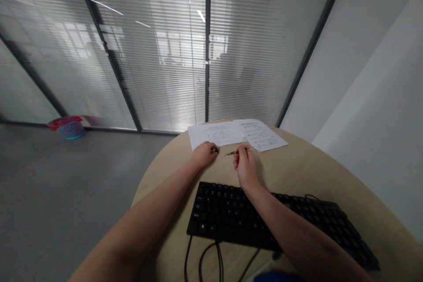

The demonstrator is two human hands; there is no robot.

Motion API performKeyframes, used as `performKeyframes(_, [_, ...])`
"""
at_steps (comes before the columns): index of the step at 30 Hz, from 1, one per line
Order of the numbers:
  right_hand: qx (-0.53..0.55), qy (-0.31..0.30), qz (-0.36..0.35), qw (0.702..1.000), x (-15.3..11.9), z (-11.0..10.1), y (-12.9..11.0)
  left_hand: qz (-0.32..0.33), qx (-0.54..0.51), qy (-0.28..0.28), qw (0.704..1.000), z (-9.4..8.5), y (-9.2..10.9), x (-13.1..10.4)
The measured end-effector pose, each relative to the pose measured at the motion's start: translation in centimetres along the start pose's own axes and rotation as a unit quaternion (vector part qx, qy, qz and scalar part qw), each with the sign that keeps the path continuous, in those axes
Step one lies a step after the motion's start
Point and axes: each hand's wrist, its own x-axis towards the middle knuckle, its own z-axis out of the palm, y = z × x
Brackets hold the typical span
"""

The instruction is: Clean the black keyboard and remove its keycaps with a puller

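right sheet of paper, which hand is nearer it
Right: the right hand is by the near edge of the sheet; the left hand is farther off, by the other sheet.

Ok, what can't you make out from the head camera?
Head view throughout:
Small dark object at the left hand: mostly covered by fingers.
Slim dark object in the right hand: partly hidden by fingers.
White paper sheets: writing too small.
Thin black cables: cut off by the bottom edge.
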Motion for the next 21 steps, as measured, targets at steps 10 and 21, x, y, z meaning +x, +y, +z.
performKeyframes(10, [0.003,-0.005,-0.009,1.0,0.07,-0.02,0.02,0.01,0.004,-0.006,1.0,-0.21,0.09,-0.25])
performKeyframes(21, [0.004,-0.02,-0.012,1.0,-0.24,-0.1,-0.13,0.013,0.005,0.004,1.0,-0.15,0.24,-0.52])
